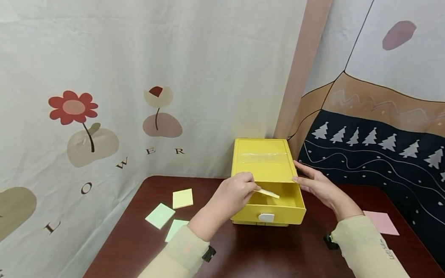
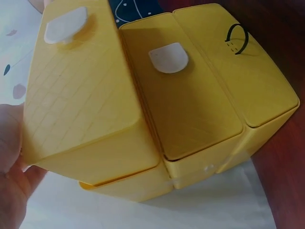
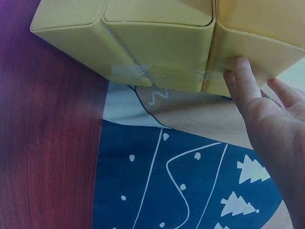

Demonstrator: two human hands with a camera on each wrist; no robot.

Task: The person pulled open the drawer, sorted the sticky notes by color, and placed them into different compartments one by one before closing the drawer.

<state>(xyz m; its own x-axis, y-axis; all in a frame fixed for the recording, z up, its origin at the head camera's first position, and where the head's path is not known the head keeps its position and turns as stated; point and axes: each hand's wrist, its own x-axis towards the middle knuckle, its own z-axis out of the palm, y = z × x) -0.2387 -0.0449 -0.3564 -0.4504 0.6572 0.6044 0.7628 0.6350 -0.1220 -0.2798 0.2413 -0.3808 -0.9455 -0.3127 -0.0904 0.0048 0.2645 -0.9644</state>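
Observation:
A yellow drawer cabinet (image 1: 263, 158) stands on the table, its top drawer (image 1: 284, 215) pulled out. Over that drawer my left hand (image 1: 234, 195) pinches a thin pale yellow pad of sticky notes (image 1: 268, 193). In the left wrist view the same hand (image 2: 14, 162) shows only at the left edge, and the pad is hidden there. My right hand (image 1: 317, 187) rests its extended fingers against the cabinet's right side. The right wrist view shows those fingertips (image 3: 242, 62) on the yellow side wall of the top unit.
Left of the cabinet lie a yellow sticky-note pad (image 1: 182, 198) and two green ones, a nearer green pad (image 1: 176, 229) partly behind my left arm. A pink pad (image 1: 381, 222) lies at the right. The lowest drawer has a black loop (image 2: 238, 39). A printed curtain (image 1: 211, 70) hangs behind.

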